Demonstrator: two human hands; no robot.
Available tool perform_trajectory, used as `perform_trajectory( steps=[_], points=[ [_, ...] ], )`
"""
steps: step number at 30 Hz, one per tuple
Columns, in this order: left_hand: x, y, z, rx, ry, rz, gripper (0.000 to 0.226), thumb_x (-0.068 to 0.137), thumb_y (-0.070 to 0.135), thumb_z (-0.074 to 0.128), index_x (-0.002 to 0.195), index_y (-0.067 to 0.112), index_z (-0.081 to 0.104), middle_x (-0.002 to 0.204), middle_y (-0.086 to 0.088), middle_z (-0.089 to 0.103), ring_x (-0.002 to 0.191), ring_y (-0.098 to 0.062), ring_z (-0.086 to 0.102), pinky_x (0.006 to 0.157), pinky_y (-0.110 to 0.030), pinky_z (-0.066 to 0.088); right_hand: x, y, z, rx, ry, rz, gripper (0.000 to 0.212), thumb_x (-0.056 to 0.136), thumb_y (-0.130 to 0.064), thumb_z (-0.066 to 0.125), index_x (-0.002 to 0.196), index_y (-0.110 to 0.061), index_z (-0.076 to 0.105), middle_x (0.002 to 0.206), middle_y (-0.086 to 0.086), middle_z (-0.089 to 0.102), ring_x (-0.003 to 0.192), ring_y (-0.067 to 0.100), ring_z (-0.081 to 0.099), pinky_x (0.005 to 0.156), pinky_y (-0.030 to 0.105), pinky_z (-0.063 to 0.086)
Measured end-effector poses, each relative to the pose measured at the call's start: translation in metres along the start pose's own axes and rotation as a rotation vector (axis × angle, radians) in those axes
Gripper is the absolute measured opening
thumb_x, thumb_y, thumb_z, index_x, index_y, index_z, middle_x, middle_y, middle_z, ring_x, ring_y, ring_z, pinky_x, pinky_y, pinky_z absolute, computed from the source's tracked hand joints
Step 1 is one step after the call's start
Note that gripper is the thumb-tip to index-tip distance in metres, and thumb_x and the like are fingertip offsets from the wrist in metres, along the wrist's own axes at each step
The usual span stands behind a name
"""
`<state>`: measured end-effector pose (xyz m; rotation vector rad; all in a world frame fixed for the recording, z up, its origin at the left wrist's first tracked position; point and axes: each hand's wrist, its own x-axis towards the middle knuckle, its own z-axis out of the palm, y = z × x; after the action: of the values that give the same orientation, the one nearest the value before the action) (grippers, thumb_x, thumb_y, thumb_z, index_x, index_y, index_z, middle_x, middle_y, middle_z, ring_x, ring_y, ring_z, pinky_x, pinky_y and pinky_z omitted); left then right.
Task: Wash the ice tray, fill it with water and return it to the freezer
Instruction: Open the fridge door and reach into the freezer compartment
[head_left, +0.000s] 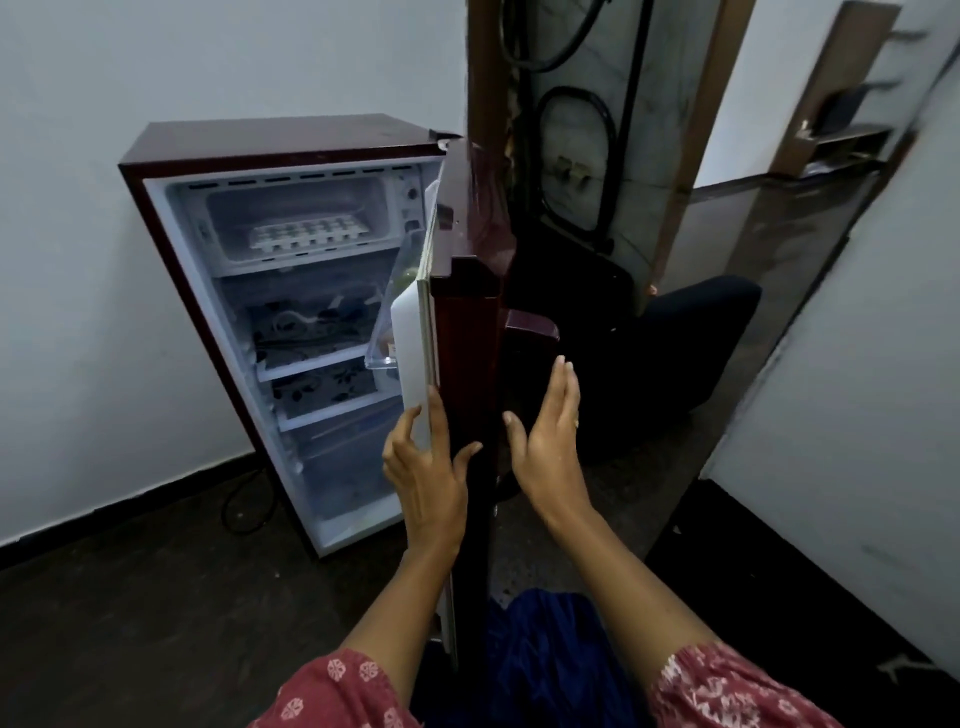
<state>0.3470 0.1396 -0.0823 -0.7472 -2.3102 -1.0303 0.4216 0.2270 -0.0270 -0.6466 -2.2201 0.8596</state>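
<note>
Standing open against the white wall, the maroon fridge (291, 136) shows its lit shelves, and its door (470, 312) is swung out towards the person. At the top, the freezer compartment (296, 197) is uncovered, and the ice tray (310, 235) lies flat on its floor, touched by neither hand. Whether its cells hold water, ice or nothing is too small to tell, so washing and filling cannot be judged done. A tray in the freezer fits either the very start, with everything left, or the very end, with only the door to close. The left hand (428, 483) grasps the door's free edge, fingers (408, 428) on the white inner lining and thumb on the maroon outer face. The right hand (550, 436) is released, fingers (566, 384) straight, just beside the outer face below the handle (530, 332); whether it touches cannot be told
</note>
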Motion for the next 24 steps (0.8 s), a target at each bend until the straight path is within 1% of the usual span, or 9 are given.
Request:
perform_trajectory(
  steps=[2,5,7,9,12,15,19,22,24],
  points=[
    [-0.003,0.000,0.004,0.053,-0.018,0.118,0.102,0.075,0.027,0.074,0.149,0.031,0.005,0.138,-0.012,0.023,0.123,-0.033,0.025,0.093,-0.056,0.040,-0.008,0.005,-0.004,-0.111,0.078,-0.133,0.075,0.094,-0.033,0.047,0.147,-0.023,-0.005,0.156,0.007,-0.008,0.144,0.026,0.010,0.110,0.038,0.019],
    [-0.002,0.008,0.012,0.048,-0.071,0.275,0.106,0.077,0.016,0.072,0.149,0.030,-0.005,0.147,-0.013,0.014,0.134,-0.033,0.019,0.099,-0.054,0.035,-0.015,0.014,-0.008,-0.250,0.061,-0.298,0.074,0.092,-0.041,0.045,0.147,-0.027,-0.002,0.155,0.007,-0.012,0.145,0.025,0.008,0.109,0.038,0.023],
    [0.000,0.020,0.018,0.032,-0.088,0.280,0.107,0.078,0.017,0.069,0.148,0.023,-0.011,0.150,-0.013,0.010,0.138,-0.031,0.015,0.105,-0.050,0.027,-0.016,0.023,-0.013,-0.296,0.047,-0.277,0.080,0.090,-0.040,0.049,0.147,-0.026,-0.004,0.154,0.010,-0.018,0.144,0.029,0.013,0.109,0.040,0.030],
    [0.005,0.033,0.023,0.054,-0.118,0.245,0.114,0.073,0.022,0.073,0.147,0.015,-0.013,0.154,-0.013,0.002,0.141,-0.030,0.007,0.111,-0.045,0.017,-0.014,0.034,-0.020,-0.346,0.058,-0.238,0.089,0.088,-0.035,0.057,0.147,-0.025,-0.007,0.153,0.012,-0.020,0.143,0.032,0.017,0.108,0.042,0.036],
    [0.014,0.050,0.031,0.113,-0.166,0.264,0.121,0.069,0.043,0.071,0.146,0.010,-0.017,0.155,-0.009,-0.020,0.144,-0.025,-0.012,0.117,-0.042,0.001,-0.010,0.052,-0.035,-0.398,0.063,-0.223,0.095,0.086,-0.030,0.062,0.147,-0.023,-0.010,0.154,0.014,-0.018,0.143,0.033,0.019,0.105,0.042,0.039],
    [0.019,0.068,0.041,0.197,-0.209,0.283,0.127,0.066,0.053,0.072,0.146,0.005,-0.015,0.154,-0.013,-0.021,0.144,-0.025,-0.015,0.116,-0.042,0.000,-0.003,0.064,-0.047,-0.394,0.064,-0.206,0.099,0.085,-0.026,0.063,0.146,-0.026,-0.015,0.154,0.011,-0.018,0.143,0.032,0.017,0.100,0.040,0.044],
    [0.017,0.089,0.058,0.280,-0.232,0.303,0.120,0.071,0.055,0.068,0.147,0.004,-0.009,0.152,-0.015,-0.027,0.144,-0.027,-0.010,0.116,-0.041,-0.006,0.005,0.079,-0.058,-0.371,0.071,-0.177,0.104,0.085,-0.020,0.063,0.142,-0.033,-0.023,0.153,0.004,-0.024,0.138,0.033,0.032,0.082,0.036,0.055],
    [0.014,0.102,0.071,0.297,-0.230,0.320,0.116,0.072,0.057,0.065,0.148,0.005,-0.005,0.153,-0.020,-0.019,0.144,-0.030,-0.005,0.116,-0.042,0.000,0.011,0.091,-0.066,-0.368,0.090,-0.166,0.106,0.086,-0.014,0.062,0.139,-0.037,-0.027,0.153,0.002,-0.024,0.128,0.035,0.044,0.073,0.026,0.050],
    [0.015,0.108,0.079,0.340,-0.218,0.341,0.115,0.073,0.060,0.062,0.148,0.005,-0.006,0.153,-0.020,-0.021,0.144,-0.029,-0.009,0.116,-0.041,0.002,0.015,0.100,-0.072,-0.365,0.097,-0.159,0.107,0.087,-0.011,0.061,0.138,-0.038,-0.029,0.154,0.002,-0.023,0.127,0.035,0.045,0.069,0.024,0.047]
  ],
)
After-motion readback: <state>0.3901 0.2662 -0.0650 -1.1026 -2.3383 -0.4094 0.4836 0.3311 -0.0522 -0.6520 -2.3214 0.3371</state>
